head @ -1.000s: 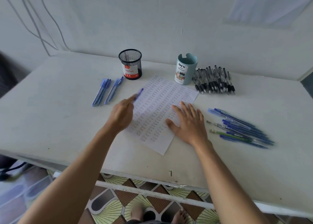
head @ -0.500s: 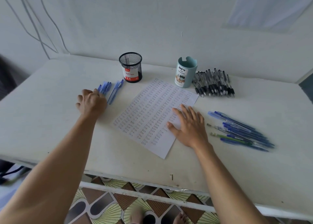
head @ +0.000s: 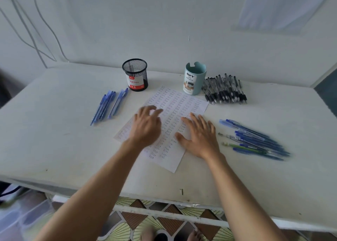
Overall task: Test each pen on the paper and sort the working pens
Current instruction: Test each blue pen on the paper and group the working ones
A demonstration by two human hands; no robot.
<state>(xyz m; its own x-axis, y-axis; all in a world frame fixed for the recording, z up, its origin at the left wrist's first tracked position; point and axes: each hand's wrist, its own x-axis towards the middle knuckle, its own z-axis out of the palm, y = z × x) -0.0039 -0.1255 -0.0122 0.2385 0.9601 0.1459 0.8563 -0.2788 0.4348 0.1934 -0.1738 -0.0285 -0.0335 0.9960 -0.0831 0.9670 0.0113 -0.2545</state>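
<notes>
**Work surface.** A white, matt, scuffed counter (head: 54, 140) carried all the items.

**Test sheet.** A white rectangular paper sheet (head: 175, 102) lay flat at the centre of the counter. It was covered in rows of small handwritten marks. Its long axis was skewed, running from the near edge away and to the right.

**Hands.**
- The left hand (head: 145, 129) was over the left half of the sheet with its fingers apart, slightly bent and holding nothing. Motion blur hid whether it touched the paper.
- The right hand (head: 199, 136) lay palm-down on the sheet's right edge with its fingers straight and spread.

**Pens.**
- Slim blue plastic pens (head: 107, 105) lay in two close groups left of the sheet. Their axes ran from near-left to far-right.
- A fanned heap of blue pens (head: 255, 140) lay right of the sheet, with axes running from far-left to near-right. One green pen (head: 246, 148) lay among them.
- A row of clear pens with black rubber grips (head: 225, 89) lay roughly parallel at the far right, grips toward the near edge.

**Containers.**
- A black wire-mesh cylindrical cup with a red-and-white label (head: 135, 74) stood upright beyond the sheet. Only its own mesh showed through the open top.
- A pale teal smooth plastic cup with a notched rim (head: 194, 79) stood upright just beside the black-grip pens. Its wall hid its interior.
</notes>
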